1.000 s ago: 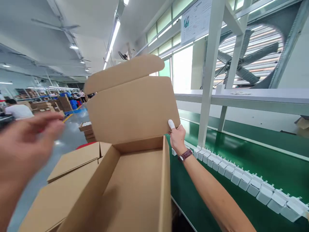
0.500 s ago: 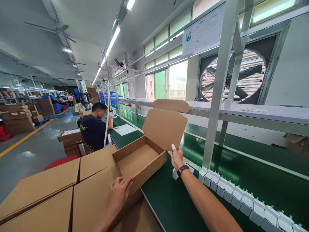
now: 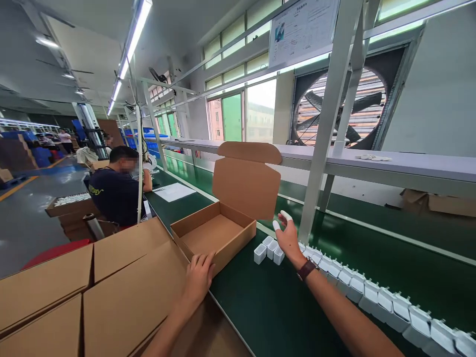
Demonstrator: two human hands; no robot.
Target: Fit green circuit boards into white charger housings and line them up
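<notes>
An open cardboard box [image 3: 234,245] stands on the green work surface, its lid [image 3: 245,188] raised at the back. My left hand [image 3: 201,272] is closed on the box's near corner, fingers hooked over the rim. To the right of the lid and apart from it, my right hand [image 3: 289,239] is open and empty, with white covers on the thumb and a finger. Below and left of it stand several small white plastic containers [image 3: 260,253]. A long row of similar white pieces [image 3: 372,300] runs along the surface beneath my right forearm.
Closed cardboard boxes [image 3: 130,287] fill the lower left. A metal post [image 3: 316,163] rises just beyond my right hand, carrying a white shelf [image 3: 420,168]. A co-worker [image 3: 117,188] sits further along the bench, near a white sheet [image 3: 174,192].
My right hand has let go of the lid and moved right, its fingers spreading. The lid stands more upright. My left hand remains at the box's corner, and the view has turned slightly right.
</notes>
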